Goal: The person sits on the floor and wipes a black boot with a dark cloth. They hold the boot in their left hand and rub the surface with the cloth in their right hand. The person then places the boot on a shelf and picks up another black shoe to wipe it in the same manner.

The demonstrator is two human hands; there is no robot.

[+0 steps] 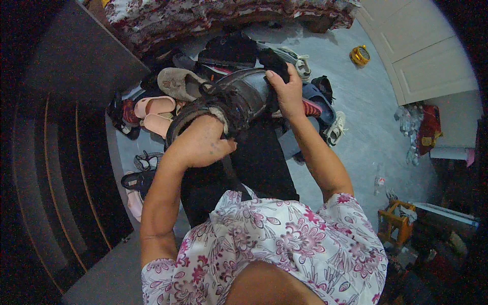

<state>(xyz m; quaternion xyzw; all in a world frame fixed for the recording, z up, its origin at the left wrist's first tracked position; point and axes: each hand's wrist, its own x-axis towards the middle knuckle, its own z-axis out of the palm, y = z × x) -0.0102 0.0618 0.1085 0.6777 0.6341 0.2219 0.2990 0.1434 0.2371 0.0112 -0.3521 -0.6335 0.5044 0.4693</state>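
Observation:
A large dark lace-up shoe (pixel 253 89) is held above my lap, its toe pointing up and to the right. My left hand (pixel 206 141) grips it at the opening, with the fingers hidden inside around the pale-lined collar. At the toe end, my right hand (pixel 289 91) holds a black cloth-like item (pixel 272 61) against the shoe; its exact kind is hard to make out. Black trousers (pixel 259 160) cover my legs beneath. Just beyond the shoe lie a grey fuzzy slipper (pixel 173 82) and a pair of pale pink slides (pixel 154 106).
Several shoes crowd the floor ahead, among them a white sneaker (pixel 335 127) and a blue slipper (pixel 318 101). A patterned cloth (pixel 228 13) hangs behind them. To the right are a gold round object (pixel 359 55), plastic bottles (pixel 410 126) and a wooden stool (pixel 396 223). Dark steps (pixel 61 171) stand left.

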